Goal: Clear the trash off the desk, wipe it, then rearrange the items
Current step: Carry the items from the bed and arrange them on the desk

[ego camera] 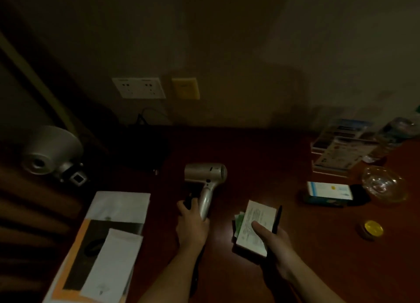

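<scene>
Gripping the silver plastic hair dryer (205, 174) low on its handle with the left hand (192, 221), fingers curled round it, apparently along with a bit of black cord. Cannot tell whether lifted or resting on the dark red-brown wooden counter (250, 155); placed mid-counter, barrel pointing left.

Holding a white printed notepad (254, 227), green paper slips (239, 222) tucked beneath and a black pen (277, 218) alongside, all in the right hand (272, 236), thumb pressed on top, just right of the dryer.

Probably rigid and fairly light, though top-heavy at the barrel, with a smooth, somewhat slippery shell. Best kept by the handle, minding the trailing cord.

Likely light and floppy at the loose sheets. Best pinched flat together, guarding against the pen sliding out.
</scene>
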The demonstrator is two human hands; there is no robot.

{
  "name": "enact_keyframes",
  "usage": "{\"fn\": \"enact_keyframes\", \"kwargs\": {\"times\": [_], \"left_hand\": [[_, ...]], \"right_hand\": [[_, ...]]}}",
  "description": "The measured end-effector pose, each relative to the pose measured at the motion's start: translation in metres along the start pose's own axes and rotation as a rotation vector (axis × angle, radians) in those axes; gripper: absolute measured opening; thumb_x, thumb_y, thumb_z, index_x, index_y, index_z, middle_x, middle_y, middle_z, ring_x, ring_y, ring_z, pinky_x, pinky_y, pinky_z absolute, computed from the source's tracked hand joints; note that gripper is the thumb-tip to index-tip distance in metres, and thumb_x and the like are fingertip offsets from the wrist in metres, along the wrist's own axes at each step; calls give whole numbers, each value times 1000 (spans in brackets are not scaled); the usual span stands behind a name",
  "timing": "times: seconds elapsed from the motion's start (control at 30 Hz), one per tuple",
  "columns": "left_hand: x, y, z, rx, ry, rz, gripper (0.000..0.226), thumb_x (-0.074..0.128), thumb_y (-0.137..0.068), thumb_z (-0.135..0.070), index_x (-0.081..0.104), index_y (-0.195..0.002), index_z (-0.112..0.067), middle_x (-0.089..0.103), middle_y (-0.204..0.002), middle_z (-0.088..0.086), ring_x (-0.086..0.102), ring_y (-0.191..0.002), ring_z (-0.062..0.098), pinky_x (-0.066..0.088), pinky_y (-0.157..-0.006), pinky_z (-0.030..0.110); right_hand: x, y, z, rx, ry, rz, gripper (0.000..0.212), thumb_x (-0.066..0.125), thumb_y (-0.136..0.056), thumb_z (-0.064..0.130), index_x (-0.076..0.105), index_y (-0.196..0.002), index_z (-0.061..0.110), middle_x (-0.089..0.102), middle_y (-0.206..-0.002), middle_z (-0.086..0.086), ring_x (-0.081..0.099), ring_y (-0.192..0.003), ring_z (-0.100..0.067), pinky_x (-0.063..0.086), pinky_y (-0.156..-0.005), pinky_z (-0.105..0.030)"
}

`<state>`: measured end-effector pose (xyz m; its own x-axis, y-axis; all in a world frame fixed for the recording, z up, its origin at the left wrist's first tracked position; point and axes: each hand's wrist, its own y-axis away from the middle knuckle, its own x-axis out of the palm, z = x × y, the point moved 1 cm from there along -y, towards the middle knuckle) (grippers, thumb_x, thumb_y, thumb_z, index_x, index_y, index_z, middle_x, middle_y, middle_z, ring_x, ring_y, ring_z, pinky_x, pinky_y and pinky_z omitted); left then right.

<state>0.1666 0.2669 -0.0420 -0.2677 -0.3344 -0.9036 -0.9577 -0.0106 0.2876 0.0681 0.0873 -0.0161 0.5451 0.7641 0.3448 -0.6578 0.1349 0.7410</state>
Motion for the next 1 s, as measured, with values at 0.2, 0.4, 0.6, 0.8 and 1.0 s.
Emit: {"fn": "enact_keyframes", "kwargs": {"times": [0.2,0.4,0.6,0.8,1.0], "left_hand": [[-17,-77,18,16,16,56,66,59,-92,-31,24,-146,-24,7,-151,13,55,-113,27,53,-87,37],[-23,-133,13,48,-21,59,65,58,-93,-32,24,-146,-22,8,-152,16,53,-117,31,52,-89,38],[-35,-184,0,67,-15,35,64,60,-92,-30,26,-145,-20,10,-152,17,53,-116,35,50,-88,41],[-37,-199,-5,72,-48,-60,66,55,-93,-44,25,-147,-23,15,-152,15,42,-125,37,46,-91,44],[-30,-165,-7,102,-178,-89,75,48,-93,-54,7,-152,-32,0,-158,15,17,-140,44,24,-109,57]], "right_hand": [[65,-24,-15,39,-111,-25,51,72,-76,10,55,-123,12,68,-112,-21,64,-100,-46,46,-88,-66],[95,-51,-6,-43,-132,-56,29,58,-91,8,56,-119,13,71,-107,-15,68,-96,-37,50,-85,-61],[107,-64,4,-90,-164,-90,25,57,-91,6,56,-115,14,73,-97,-11,70,-89,-32,56,-73,-51],[105,-67,12,-79,-179,-131,25,58,-90,8,58,-115,12,72,-100,-13,70,-91,-35,53,-81,-57],[91,-49,14,-82,-145,-128,22,57,-91,8,58,-112,14,71,-102,-14,69,-91,-36,56,-67,-48]]}}
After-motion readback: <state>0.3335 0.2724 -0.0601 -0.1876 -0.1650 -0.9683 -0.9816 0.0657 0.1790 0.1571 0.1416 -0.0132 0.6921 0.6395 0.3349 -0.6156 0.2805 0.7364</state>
